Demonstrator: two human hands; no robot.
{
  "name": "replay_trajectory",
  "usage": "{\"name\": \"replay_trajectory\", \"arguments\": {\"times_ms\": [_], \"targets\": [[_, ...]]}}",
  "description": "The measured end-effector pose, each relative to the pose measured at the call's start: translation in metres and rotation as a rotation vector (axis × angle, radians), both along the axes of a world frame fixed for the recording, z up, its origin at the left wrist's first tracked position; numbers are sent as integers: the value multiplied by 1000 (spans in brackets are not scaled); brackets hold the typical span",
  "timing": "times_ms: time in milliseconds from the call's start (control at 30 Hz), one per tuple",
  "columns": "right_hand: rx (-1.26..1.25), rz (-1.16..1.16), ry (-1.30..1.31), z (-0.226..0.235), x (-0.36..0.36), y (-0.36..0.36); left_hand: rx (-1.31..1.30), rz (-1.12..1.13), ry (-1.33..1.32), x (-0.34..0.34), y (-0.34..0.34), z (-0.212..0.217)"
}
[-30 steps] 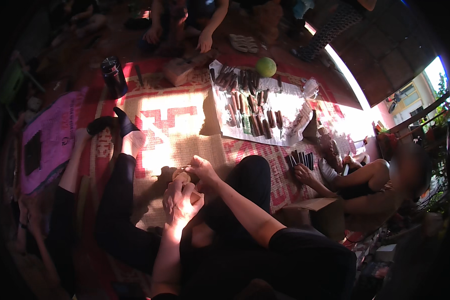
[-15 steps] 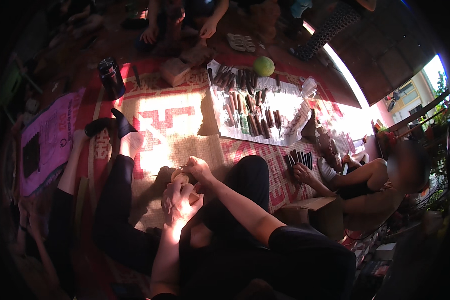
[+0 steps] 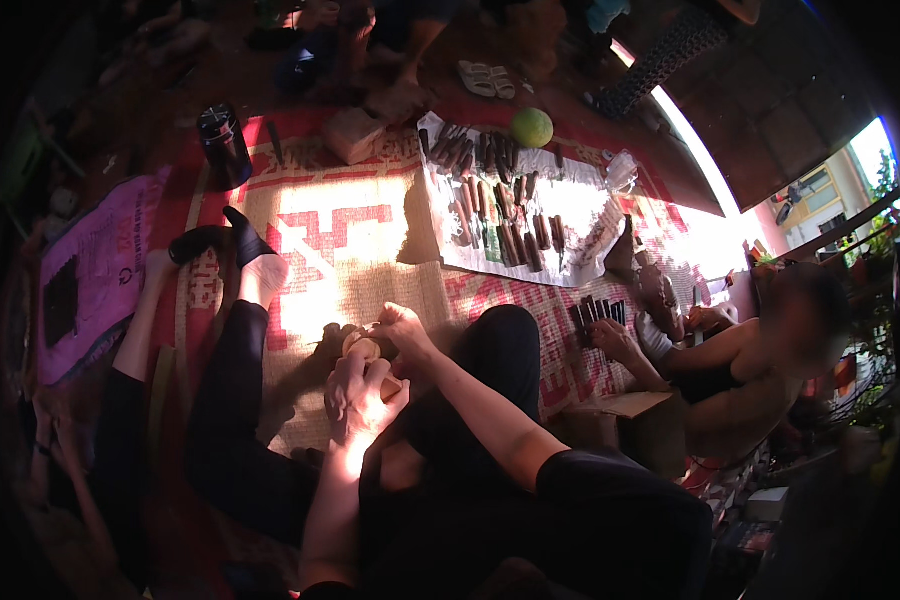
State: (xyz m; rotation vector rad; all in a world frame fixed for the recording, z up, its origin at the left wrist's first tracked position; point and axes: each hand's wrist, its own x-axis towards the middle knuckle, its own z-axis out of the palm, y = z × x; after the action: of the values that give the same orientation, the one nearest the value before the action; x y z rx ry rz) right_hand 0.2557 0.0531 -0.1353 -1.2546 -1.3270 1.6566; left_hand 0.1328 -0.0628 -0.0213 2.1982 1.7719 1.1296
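Note:
My left hand point(image 3: 358, 402) is wrapped round a light tan, rounded piece that looks like carved wood point(image 3: 364, 349). Its rounded end sticks out above the fingers, and a flat tan side shows by the thumb. My right hand point(image 3: 402, 334) is closed at the upper end of that piece, fingers pinched together. Whatever the right fingers grip is too small and shadowed to make out. Both hands are above the woven mat point(image 3: 332, 270), in front of my bent knee.
A white sheet point(image 3: 580, 262) bears several dark-handled tools point(image 3: 515, 245); a green round fruit point(image 3: 531, 128) sits at its far edge. A brick-like block point(image 3: 353, 136), dark can point(image 3: 224, 148) and pink bag point(image 3: 95, 270) lie around. At right, a co-worker sits behind a cardboard box point(image 3: 620, 405).
My hands stay together on the tan piece, with only a slight shift of the right fingers. The people at the far side and right have moved their hands.

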Motion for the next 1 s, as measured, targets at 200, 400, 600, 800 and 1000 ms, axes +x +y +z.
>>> {"name": "replay_trajectory", "arguments": {"times_ms": [200,400,600,800,1000], "targets": [[-4,-368,-289,-31,1,9,6,-17,-2,0,-4,4],[-109,-83,354,-28,16,-4,16,74,-117,-12,0,-8],[86,-244,154,-70,14,2,-2,78,-121,4,5,2],[-146,-307,341,-30,-4,1,25,123,-99,-9,4,-6],[-196,-136,413,-31,0,0,-8,141,-145,-4,7,-8]]}}
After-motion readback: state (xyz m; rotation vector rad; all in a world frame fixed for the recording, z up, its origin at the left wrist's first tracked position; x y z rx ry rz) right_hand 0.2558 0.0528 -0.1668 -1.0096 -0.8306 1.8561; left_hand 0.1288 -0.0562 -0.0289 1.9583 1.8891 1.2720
